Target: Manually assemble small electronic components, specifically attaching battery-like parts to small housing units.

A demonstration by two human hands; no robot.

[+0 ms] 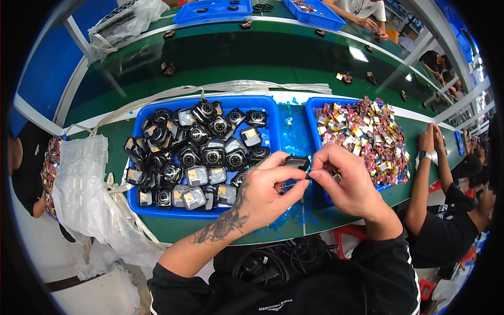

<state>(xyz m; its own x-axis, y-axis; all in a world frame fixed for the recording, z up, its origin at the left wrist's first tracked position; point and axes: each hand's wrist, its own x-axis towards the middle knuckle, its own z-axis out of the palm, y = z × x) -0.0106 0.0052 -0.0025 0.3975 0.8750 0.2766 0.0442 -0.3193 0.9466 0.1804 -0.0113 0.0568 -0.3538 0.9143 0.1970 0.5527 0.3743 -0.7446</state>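
My left hand (pixel 265 184) is closed round a black smartwatch case (pixel 297 161), held tilted between thumb and fingers. A thin, light sliver shows between that thumb and the fingers; I cannot make out what it is. Pressed against the case's right edge, my right hand (pixel 344 178) pinches thumb and forefinger together, and what lies in the pinch is hidden. Both hands are above the gap between two blue trays. Many black watch cases fill the left tray (pixel 270 105), some back side up. Heaped in the right tray (pixel 311 118) are small red, white and yellow electronic parts (pixel 362 136).
Behind the trays runs a dark green conveyor belt (pixel 220 58) carrying scattered small parts. Clear plastic packaging (pixel 84 184) hangs at the left. Further blue trays (pixel 215 11) stand beyond the belt. A co-worker's forearms (pixel 420 184) are at the right, and black cables (pixel 262 265) lie near my lap.
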